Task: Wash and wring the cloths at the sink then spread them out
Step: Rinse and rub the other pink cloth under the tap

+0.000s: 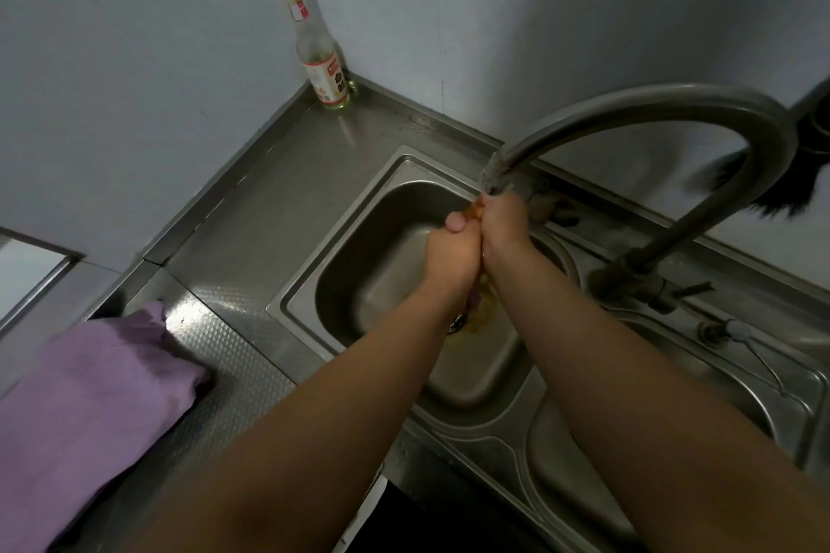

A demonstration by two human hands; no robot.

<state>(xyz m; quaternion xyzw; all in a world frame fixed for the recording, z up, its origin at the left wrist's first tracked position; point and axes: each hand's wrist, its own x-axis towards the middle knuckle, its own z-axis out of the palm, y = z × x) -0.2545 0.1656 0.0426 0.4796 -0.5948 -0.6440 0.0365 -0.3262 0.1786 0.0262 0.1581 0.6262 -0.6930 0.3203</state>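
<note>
Over the steel sink basin [359, 265], my left hand [451, 251] and my right hand [505, 229] are pressed together, both gripping a small orange cloth [475, 211]. Only a bit of the cloth shows at the top between my fingers and below my wrists near the drain. My hands sit right under the spout of the curved tap [498, 175]. A purple cloth [85, 400] lies folded on the steel counter at the lower left, apart from my hands.
A glass bottle [321, 67] with a yellow cap stands in the back corner of the counter. The tap base and handle [664, 290] are right of the basin, with a second basin [700, 377] beyond. A dark brush [772, 189] lies at the far right.
</note>
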